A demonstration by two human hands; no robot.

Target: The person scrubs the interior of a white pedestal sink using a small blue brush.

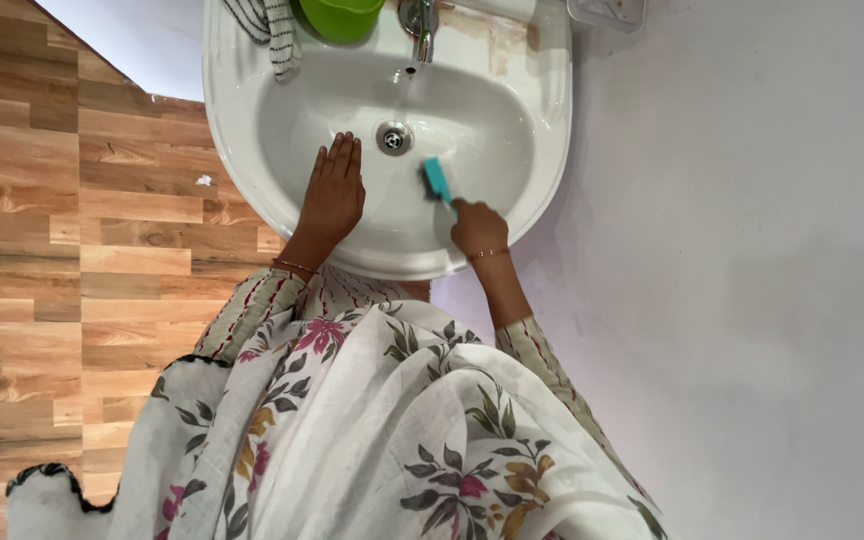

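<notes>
1. Head view. Floral cloth (372, 440), white with pink and olive flowers and a dark scalloped hem, drapes over the person's front and fills the lower middle of the frame, nearest the camera.
2. Sleeves (252, 310), pale with red stitching, reach from the cloth toward the sink; a thin bangle sits on each wrist.
3. Sink (232, 150), white ceramic, oval, fixed to the wall; its front rim lies just past the wrists.
4. Left hand (332, 192): flat, palm down, fingers straight and close together, holding nothing; it rests on the basin's left slope near the drain, likely as a brace while leaning in.
5. Right hand (478, 228): fingers curled shut around the handle of the brush (437, 180), at the basin's front-right slope.
6. Brush: teal, head angled toward the drain and set against the basin surface right of it, in a scrubbing position.
7. Drain (394, 137): metal, centre of the basin, between the two hands.
8. Tap (420, 25): metal, at the back rim, above the drain.
9. Green cup (342, 18) and striped rag (270, 30): back-left rim, clear of the basin.
10. Wood-pattern floor (52, 250): left of the sink.
11. Pale wall (752, 250): right.
</notes>
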